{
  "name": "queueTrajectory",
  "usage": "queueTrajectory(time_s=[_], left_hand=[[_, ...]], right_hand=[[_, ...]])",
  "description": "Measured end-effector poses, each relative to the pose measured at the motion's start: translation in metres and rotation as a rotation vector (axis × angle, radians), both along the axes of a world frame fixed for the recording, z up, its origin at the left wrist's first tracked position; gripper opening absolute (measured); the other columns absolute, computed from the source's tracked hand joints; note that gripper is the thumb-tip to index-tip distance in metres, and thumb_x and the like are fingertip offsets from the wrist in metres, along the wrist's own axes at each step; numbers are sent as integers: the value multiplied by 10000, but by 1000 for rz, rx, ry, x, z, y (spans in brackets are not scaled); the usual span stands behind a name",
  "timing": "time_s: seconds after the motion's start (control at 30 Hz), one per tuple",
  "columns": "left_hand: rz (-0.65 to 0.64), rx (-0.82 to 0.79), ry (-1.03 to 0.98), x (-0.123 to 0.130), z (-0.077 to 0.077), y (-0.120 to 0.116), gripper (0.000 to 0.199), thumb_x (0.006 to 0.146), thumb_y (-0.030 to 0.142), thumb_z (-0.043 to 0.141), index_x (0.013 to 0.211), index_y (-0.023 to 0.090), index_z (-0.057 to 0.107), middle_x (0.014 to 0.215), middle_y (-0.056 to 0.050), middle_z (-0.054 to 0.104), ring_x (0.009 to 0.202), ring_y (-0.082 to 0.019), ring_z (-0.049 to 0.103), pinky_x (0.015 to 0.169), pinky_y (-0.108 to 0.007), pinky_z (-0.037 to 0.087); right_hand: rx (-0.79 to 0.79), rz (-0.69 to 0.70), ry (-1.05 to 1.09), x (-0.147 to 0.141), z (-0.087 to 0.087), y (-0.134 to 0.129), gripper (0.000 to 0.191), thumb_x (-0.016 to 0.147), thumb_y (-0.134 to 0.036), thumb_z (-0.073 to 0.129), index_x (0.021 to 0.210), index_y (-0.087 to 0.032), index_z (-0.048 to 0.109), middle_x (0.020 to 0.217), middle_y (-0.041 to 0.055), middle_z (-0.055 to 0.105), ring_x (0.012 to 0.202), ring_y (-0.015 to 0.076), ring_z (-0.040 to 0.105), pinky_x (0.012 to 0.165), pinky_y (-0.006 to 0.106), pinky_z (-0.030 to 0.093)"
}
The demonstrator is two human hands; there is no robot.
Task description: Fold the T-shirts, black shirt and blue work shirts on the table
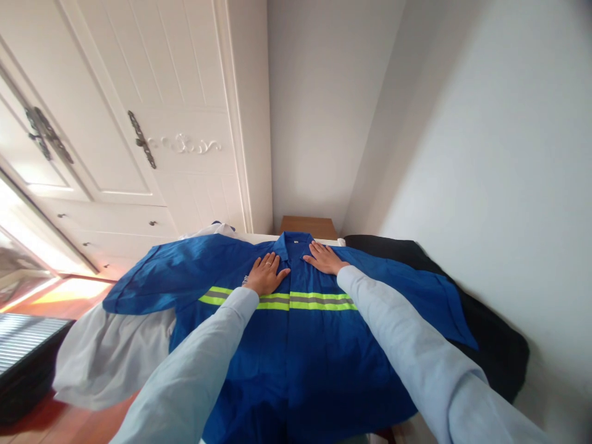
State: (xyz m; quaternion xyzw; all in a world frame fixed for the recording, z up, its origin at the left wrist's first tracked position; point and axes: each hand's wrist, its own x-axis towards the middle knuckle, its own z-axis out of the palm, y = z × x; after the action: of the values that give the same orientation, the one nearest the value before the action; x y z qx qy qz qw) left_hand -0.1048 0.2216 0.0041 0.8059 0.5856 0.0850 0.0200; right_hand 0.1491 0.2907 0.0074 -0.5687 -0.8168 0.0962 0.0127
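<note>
A blue work jacket with yellow-green and grey reflective stripes lies spread face up, its collar at the far end and both sleeves out to the sides. My left hand rests flat on the left chest, just above the stripe, fingers stretched toward the collar. On the other side of the front opening, my right hand lies flat by the right collar point, fingers extended. Neither hand grips the cloth. The jacket's lower hem runs out of view at the bottom.
White cloth hangs beneath the left sleeve, and black fabric lies under the right one. A white wardrobe stands at the back left. Walls close off the right. A brown wooden piece sits behind the collar; a black case is at far left.
</note>
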Motion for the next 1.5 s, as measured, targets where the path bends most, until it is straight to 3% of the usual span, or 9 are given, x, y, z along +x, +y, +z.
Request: queueTrajectory(time_s=[0.47, 0.6, 0.7, 0.87, 0.97, 1.17, 1.3, 1.4, 1.5], left_hand=[[14, 1, 7, -1, 2, 14, 757, 1025, 630, 237, 1569, 125, 388, 1639, -141, 319, 1541, -290, 259, 1263, -485, 203], [11, -16, 0, -2, 1, 15, 762, 1025, 634, 236, 1573, 124, 378, 1643, -134, 313, 1544, -289, 250, 1265, -488, 194], [9, 0, -20, -2, -1, 16, 741, 1031, 618, 247, 1561, 122, 399, 1636, -138, 329, 1540, -296, 259, 1260, -497, 205], [-16, 78, -76, -4, -4, 17, 619, 1052, 530, 291, 1493, 151, 503, 1581, -144, 431, 1502, -297, 347, 1239, -495, 257], [-6, 87, -100, -6, -5, 20, 571, 1070, 478, 253, 1439, 172, 563, 1540, -117, 497, 1476, -259, 397, 1230, -451, 284], [-16, 132, -141, -9, 3, 18, 503, 1070, 427, 307, 1308, 161, 662, 1426, -132, 609, 1375, -252, 521, 1139, -383, 392], [14, 221, -151, -9, 18, 2, 505, 1061, 384, 296, 1036, 130, 732, 1148, -175, 721, 1146, -281, 652, 1006, -390, 460], [45, 298, -148, -6, 32, -22, 482, 1045, 352, 308, 929, 133, 721, 1064, -186, 716, 1102, -307, 648, 979, -431, 455], [27, 334, -151, 1, 40, -59, 443, 1046, 381, 328, 1018, 160, 711, 1104, -148, 715, 1096, -287, 651, 939, -411, 482]], right_hand=[[68, -10, -10, 0, -3, 12, 841, 1032, -683, 156, 1649, -115, 207, 1681, 100, 88, 1581, 240, 97, 1293, 466, 121], [187, -78, -55, -11, 7, -1, 779, 1053, -625, 251, 1597, -75, 342, 1651, 165, 209, 1557, 294, 190, 1274, 506, 153], [312, -89, -46, -30, 12, -25, 730, 1064, -568, 309, 1554, -35, 407, 1611, 206, 296, 1528, 321, 258, 1261, 506, 194], [303, 274, 34, -60, 4, -94, 742, 1060, -613, 281, 1575, -92, 399, 1620, 152, 304, 1530, 289, 271, 1272, 473, 234], [234, 381, 47, -55, -4, -135, 776, 1051, -648, 255, 1591, -104, 374, 1632, 143, 273, 1539, 285, 254, 1274, 482, 246], [155, 310, -22, 9, -4, -184, 805, 1036, -679, 246, 1600, -117, 359, 1636, 147, 251, 1541, 309, 244, 1265, 534, 254], [184, 254, -84, 48, 0, -208, 816, 1032, -687, 232, 1582, -107, 394, 1619, 164, 291, 1528, 311, 276, 1264, 530, 255], [222, 157, -123, 49, 2, -218, 802, 1035, -672, 262, 1552, -85, 440, 1596, 185, 336, 1510, 325, 311, 1260, 537, 251], [251, 48, -112, 24, 3, -225, 813, 1035, -668, 272, 1537, -53, 450, 1569, 212, 375, 1492, 342, 337, 1242, 536, 279]])
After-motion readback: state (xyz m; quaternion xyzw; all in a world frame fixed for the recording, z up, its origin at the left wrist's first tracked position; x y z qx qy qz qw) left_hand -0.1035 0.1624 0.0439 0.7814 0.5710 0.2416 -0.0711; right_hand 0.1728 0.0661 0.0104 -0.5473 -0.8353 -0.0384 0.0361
